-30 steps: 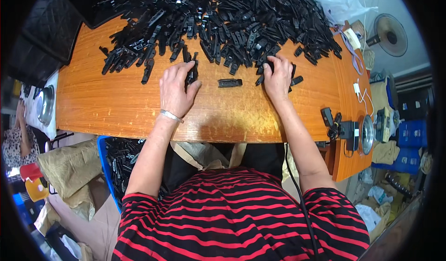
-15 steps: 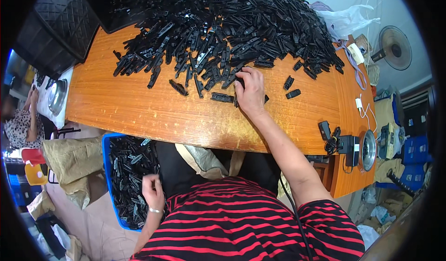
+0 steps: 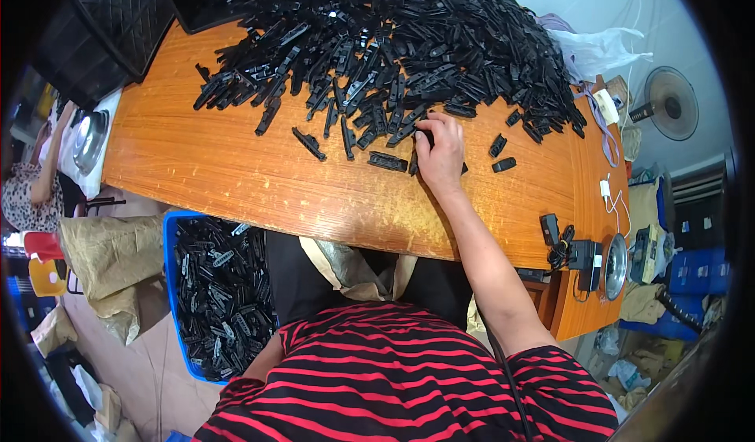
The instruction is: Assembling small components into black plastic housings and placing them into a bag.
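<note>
Work midway: pile [image 3: 464,57] far, tub [image 3: 168,261] near left

The job looks well under way but far from finished. A deep pile of black parts covers the far side of the tabletop [image 3: 236,182], and going by its bulk, much is left to handle. Many similar parts [image 3: 224,300] already lie in the blue tub, below the tabletop's near edge; whether these count as done cannot be told.

The right hand [image 3: 440,149] rests at the pile's near edge, fingers bent and thumb close to them over black parts. They hide what is under them, so I cannot tell whether it grips one. The left hand is out of view, its state unknown; only a bit of the left arm [image 3: 266,357] shows beside the tub.

One loose part [image 3: 388,162] lies just left of the right hand, and two more, an upper one [image 3: 498,145] and a nearer one [image 3: 504,164], lie apart to its right.
</note>
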`<state>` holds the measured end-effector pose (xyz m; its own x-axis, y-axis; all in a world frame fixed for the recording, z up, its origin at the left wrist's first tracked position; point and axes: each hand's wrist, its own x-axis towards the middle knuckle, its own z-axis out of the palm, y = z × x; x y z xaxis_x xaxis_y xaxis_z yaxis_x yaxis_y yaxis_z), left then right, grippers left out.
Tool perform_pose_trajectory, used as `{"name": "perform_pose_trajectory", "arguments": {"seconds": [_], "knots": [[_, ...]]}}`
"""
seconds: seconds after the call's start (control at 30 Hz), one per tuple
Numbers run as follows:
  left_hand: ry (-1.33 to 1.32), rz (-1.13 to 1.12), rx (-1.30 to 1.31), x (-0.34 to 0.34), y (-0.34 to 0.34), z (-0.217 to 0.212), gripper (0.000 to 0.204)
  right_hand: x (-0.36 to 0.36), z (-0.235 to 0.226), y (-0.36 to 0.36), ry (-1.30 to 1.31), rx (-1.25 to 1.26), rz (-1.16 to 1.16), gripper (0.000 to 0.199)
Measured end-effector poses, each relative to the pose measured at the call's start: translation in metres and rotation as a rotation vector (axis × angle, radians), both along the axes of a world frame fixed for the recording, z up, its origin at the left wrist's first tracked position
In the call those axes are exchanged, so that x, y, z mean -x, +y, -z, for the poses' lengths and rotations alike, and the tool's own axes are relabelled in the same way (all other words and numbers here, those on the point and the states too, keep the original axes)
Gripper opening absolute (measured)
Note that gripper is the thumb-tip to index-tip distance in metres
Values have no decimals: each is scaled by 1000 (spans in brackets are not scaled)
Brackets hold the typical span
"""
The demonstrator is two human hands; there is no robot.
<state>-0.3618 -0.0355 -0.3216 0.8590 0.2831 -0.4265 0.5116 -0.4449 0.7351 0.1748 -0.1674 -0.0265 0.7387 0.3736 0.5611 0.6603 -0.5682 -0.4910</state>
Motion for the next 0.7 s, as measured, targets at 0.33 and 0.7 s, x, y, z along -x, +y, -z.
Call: {"name": "perform_pose_trajectory", "arguments": {"seconds": [0.33, 0.7], "knots": [[113, -132, 304, -63, 11, 2, 33, 4, -19, -1, 113, 80, -51, 16], [199, -230, 568, -140, 44, -3, 32, 0, -21, -6, 207, 117, -29, 19]]}}
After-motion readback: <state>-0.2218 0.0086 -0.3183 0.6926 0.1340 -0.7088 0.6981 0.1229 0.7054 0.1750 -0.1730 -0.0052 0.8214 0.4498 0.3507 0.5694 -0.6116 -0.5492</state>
